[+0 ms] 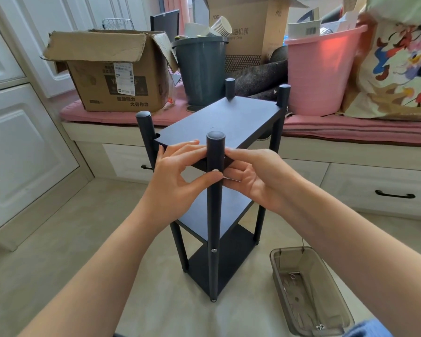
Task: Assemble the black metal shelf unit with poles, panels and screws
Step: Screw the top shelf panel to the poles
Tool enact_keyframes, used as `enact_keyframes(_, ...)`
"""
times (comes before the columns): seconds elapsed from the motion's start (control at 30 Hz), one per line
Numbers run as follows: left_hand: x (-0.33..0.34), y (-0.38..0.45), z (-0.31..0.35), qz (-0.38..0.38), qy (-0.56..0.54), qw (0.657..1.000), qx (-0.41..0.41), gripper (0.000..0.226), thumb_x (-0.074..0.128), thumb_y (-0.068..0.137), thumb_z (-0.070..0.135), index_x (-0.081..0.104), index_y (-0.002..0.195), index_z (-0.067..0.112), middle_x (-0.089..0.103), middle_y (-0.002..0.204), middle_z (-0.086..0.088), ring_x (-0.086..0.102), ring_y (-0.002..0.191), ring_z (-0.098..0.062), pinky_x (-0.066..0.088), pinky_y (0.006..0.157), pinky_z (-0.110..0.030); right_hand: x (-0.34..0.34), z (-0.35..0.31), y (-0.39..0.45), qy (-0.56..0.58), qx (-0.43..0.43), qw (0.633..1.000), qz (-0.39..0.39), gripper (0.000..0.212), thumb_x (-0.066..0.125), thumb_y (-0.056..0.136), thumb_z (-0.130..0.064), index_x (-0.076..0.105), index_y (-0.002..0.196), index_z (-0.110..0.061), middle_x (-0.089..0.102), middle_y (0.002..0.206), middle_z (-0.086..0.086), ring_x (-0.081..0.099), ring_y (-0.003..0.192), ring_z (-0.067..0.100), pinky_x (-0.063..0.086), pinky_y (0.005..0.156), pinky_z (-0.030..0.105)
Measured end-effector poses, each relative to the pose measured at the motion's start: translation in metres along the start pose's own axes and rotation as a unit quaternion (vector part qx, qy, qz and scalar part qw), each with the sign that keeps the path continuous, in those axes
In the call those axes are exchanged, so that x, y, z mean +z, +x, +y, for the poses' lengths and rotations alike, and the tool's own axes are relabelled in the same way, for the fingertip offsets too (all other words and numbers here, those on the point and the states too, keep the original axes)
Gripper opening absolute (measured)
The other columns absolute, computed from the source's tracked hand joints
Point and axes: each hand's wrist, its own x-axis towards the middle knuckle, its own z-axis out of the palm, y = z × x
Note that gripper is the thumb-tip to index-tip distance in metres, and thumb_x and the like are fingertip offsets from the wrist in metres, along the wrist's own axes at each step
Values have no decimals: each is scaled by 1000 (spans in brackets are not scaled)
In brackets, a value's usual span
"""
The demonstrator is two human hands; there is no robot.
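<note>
A black shelf unit [229,117] with three panels and several poles stands upright on the floor in front of me. My left hand [178,173] holds the near edge of the top panel, its fingers on top and its thumb pressing a silver screw [215,170] against the near pole [214,190]. My right hand [250,173] grips the panel's near corner from the right, beside the same pole. Another screw [214,250] sits lower down in that pole.
A smoky plastic tray [309,293] with loose screws lies on the floor at lower right. Behind the shelf a pink-cushioned bench [122,115] carries a cardboard box [112,71], a grey bin [201,69] and a pink tub [321,71]. White cabinets [22,142] stand on the left.
</note>
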Motion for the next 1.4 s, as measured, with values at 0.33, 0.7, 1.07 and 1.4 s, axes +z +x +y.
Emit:
enact_keyframes(0.33,1,1,-5,6,-14,1000,-9,37,66,79,41,59,115,46,55,119,34,43,134,-10,36,113,-36,-33,0,-13,-78,-19,997,7,23,59,98,-13,64,118,-3,75,107,15,73,99,26,60,82,34)
enact_keyframes(0.7,28,11,8,45,-6,998,-33,39,73,87,21,61,123,29,53,119,31,41,134,-7,32,104,-11,-169,32,-37,-271,81,956,78,24,68,93,-17,64,114,-7,77,98,9,74,94,20,60,79,30)
enact_keyframes(1.07,58,18,18,74,0,997,-24,35,65,86,40,64,120,33,61,119,26,47,128,-9,43,106,-23,-279,179,-3,-492,192,841,115,11,64,92,-10,69,101,-6,74,90,10,70,79,18,59,73,27)
enact_keyframes(1.4,75,21,16,106,30,994,12,28,66,93,37,60,118,48,63,112,35,52,124,-10,46,106,-28,-333,270,16,-639,289,709,72,18,50,94,-7,62,106,-11,65,121,14,62,113,28,44,81,26)
